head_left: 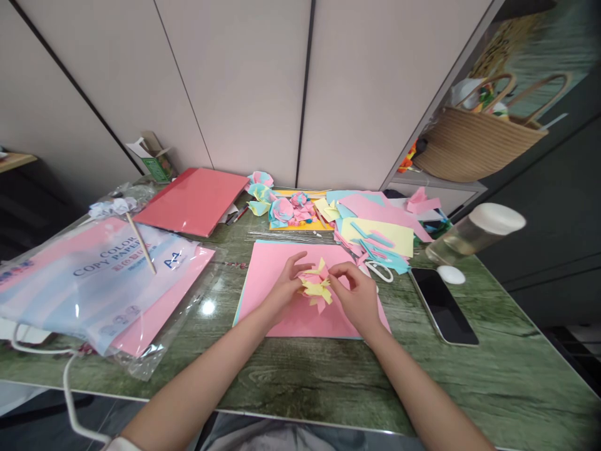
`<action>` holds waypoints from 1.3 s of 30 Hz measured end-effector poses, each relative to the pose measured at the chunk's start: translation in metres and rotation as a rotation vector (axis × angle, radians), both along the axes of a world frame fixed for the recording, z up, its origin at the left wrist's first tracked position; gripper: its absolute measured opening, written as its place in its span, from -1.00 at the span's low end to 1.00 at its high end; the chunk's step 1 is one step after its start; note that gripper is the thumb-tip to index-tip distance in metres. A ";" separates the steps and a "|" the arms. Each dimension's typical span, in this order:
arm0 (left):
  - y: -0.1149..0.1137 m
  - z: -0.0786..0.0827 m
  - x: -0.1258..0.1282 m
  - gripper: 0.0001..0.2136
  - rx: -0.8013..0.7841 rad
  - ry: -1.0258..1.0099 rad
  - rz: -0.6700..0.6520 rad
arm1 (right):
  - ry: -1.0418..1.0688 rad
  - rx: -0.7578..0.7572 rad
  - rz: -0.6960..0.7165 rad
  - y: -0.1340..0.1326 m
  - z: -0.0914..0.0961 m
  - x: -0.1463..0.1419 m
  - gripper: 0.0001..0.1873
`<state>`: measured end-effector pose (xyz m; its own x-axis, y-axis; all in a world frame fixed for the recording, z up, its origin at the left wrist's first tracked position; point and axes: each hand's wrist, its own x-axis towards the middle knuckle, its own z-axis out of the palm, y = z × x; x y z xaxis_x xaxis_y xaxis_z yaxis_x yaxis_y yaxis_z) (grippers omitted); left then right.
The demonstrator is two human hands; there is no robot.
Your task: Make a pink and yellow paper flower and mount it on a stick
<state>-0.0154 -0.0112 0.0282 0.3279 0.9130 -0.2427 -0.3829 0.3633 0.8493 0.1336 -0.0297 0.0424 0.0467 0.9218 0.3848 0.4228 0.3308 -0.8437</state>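
Observation:
A pink and yellow paper flower (317, 287) is held between my two hands, its cut petals sticking out in several directions. My left hand (285, 287) grips it from the left, the thumb and fingers closed at its edge. On the other side my right hand (357, 294) pinches a petal between thumb and forefinger. Below both hands lies a stack of coloured paper (300, 322), pink on top with blue and yellow edges showing. White-handled scissors (381, 272) rest just beyond my right hand, their blades hidden.
Finished paper flowers (282, 210) sit on a yellow tray at the back, near paper scraps (380, 235). A phone (444, 307) and a bottle (474, 235) stand right. Left are a plastic-wrapped paper pack (94, 275), a wooden stick (141, 244) and a red folder (192, 200).

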 end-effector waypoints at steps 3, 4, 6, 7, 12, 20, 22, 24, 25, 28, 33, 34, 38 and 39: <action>0.001 -0.001 -0.001 -0.43 0.067 -0.032 -0.029 | 0.030 0.004 0.018 -0.001 0.001 -0.002 -0.96; 0.001 -0.001 -0.002 -0.45 0.087 -0.041 -0.040 | 0.033 0.016 0.029 -0.002 0.002 -0.002 -0.95; 0.002 0.000 -0.002 -0.47 0.130 -0.040 -0.048 | 0.030 0.052 0.057 -0.004 0.004 -0.002 -0.91; 0.002 0.000 -0.002 -0.47 0.155 -0.034 -0.045 | 0.025 0.077 0.073 -0.006 0.005 -0.002 -0.89; 0.004 -0.002 -0.002 -0.49 0.308 0.015 -0.001 | -0.009 0.212 0.116 -0.013 0.011 -0.001 -0.85; 0.005 -0.005 0.000 -0.60 0.654 0.258 0.160 | -0.031 0.232 0.050 -0.016 0.014 -0.001 -0.95; 0.002 -0.005 0.000 -0.58 0.756 0.402 0.283 | -0.051 0.196 -0.020 -0.014 0.014 -0.002 -0.95; -0.002 -0.005 -0.001 -0.56 0.885 0.544 0.405 | -0.056 0.161 -0.075 -0.013 0.013 -0.003 -0.95; -0.005 -0.004 -0.002 -0.54 0.957 0.600 0.435 | -0.050 0.149 -0.088 -0.011 0.013 -0.003 -0.95; -0.009 0.001 -0.006 -0.48 1.125 0.666 0.345 | -0.032 0.141 -0.074 -0.007 0.010 0.000 -0.95; -0.007 0.016 -0.012 -0.49 1.074 0.701 0.115 | -0.105 0.150 0.013 0.002 0.008 0.009 -0.93; -0.006 0.017 -0.013 -0.52 1.044 0.724 0.115 | -0.132 0.162 0.034 0.003 0.007 0.009 -0.94; -0.006 0.019 -0.011 -0.66 1.006 0.800 0.112 | -0.245 0.245 0.082 0.004 0.004 0.009 -0.98; -0.007 0.019 -0.010 -0.71 1.020 0.812 0.116 | -0.265 0.264 0.084 0.004 0.003 0.008 -0.98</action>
<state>-0.0253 -0.0183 0.0470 0.3239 0.8150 0.4805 0.3798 -0.5772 0.7229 0.1420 -0.0258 0.0453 -0.1582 0.7859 0.5978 0.5772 0.5648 -0.5898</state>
